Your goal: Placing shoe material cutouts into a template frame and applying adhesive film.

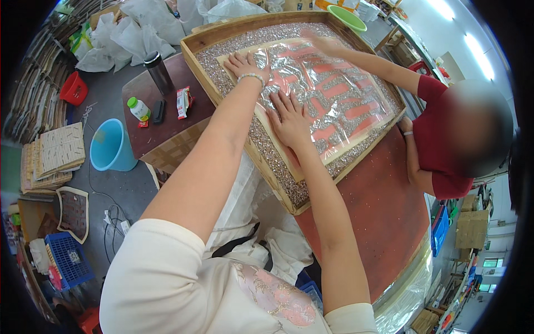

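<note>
A shallow wooden tray [253, 146] holds a bed of small glittering beads or sequins [266, 143]. On that bed rests a pale-edged sheet [347, 151] with pink shapes [332, 89], covered by shiny clear plastic film [311, 78]. Near the sheet's far left corner, my left hand [248, 65] lies flat with its fingers spread, a beaded bracelet at the wrist. My right hand [292, 122] presses flat on the film closer to me, fingers stretched out. Neither hand grips anything. Across the tray, a co-worker's blurred hand [324, 43] is over the film's far edge.
A co-worker in a red shirt [434, 139] stands at the right. The reddish table [372, 217] extends below the tray. On a dark side table [167, 125] are a thermos [158, 72], a small bottle [139, 109] and a snack packet [183, 102]. A blue bucket [111, 146] stands left.
</note>
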Demonstrator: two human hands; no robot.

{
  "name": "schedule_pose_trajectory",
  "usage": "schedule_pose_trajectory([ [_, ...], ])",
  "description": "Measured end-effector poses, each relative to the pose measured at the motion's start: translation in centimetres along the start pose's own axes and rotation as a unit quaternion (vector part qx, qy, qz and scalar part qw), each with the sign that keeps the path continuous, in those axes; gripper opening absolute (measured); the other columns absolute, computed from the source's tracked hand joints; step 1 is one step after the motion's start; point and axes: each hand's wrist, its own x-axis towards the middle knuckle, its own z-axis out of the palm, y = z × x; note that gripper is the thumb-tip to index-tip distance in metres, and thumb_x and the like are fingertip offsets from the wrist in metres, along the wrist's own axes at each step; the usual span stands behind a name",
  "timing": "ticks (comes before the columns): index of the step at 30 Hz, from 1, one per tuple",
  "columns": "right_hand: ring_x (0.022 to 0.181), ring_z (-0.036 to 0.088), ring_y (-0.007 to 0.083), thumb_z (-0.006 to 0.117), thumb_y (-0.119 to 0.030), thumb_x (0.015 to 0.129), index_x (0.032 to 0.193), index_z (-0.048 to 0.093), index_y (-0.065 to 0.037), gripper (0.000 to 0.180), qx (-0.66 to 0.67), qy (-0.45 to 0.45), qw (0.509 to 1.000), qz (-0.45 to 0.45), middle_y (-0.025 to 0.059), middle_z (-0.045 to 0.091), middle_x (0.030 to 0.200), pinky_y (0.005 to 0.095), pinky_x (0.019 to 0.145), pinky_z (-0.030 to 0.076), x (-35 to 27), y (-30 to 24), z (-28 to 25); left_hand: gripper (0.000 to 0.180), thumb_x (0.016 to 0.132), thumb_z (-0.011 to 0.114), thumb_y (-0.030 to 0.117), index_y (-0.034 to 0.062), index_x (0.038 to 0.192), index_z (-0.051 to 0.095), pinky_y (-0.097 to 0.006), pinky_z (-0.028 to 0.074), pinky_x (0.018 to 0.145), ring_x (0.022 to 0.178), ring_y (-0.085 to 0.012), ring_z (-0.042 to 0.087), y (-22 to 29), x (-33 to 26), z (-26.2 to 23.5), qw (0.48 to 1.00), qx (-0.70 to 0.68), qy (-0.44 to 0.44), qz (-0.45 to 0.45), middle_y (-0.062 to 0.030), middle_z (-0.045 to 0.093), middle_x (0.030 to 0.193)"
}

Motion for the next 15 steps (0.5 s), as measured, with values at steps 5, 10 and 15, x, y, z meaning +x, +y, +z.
schedule_pose_trajectory([
  [5,0.139,0.024,0.0262,0.034,-0.046,0.096,0.141,0.039,-0.026,0.049,0.011,0.006,1.0,-0.005,0.0045,0.034,0.148,0.0529,0.113,0.012,-1.1,0.4,0.2,0.079,0.088,0.029,0.061,0.013,0.149,0.015,-0.06,-0.003,0.109,0.141,-0.0414,0.002,-0.3,-0.7,0.9,1.0,0.011,-0.003,0.012,-0.0217,0.007,0.154],
  [10,0.139,0.024,0.0254,0.034,-0.047,0.096,0.141,0.039,-0.026,0.05,0.003,0.019,1.0,0.001,0.0045,0.034,0.148,0.0528,0.113,0.012,0.5,0.2,-0.2,0.084,0.087,0.03,0.064,0.011,0.149,0.014,-0.057,-0.002,0.109,0.142,-0.0401,0.002,0.2,1.0,-0.2,1.0,0.023,0.014,0.008,-0.0223,0.008,0.153],
  [15,0.14,0.023,0.0246,0.033,-0.047,0.096,0.141,0.039,-0.025,0.05,0.006,0.005,1.0,0.001,0.0046,0.033,0.148,0.0519,0.113,0.012,-0.6,0.1,0.0,0.083,0.087,0.029,0.064,0.0108,0.149,0.015,-0.057,-0.001,0.109,0.141,-0.0405,0.003,-0.2,-0.5,0.3,1.0,0.024,-0.014,0.015,-0.0224,0.009,0.153],
])
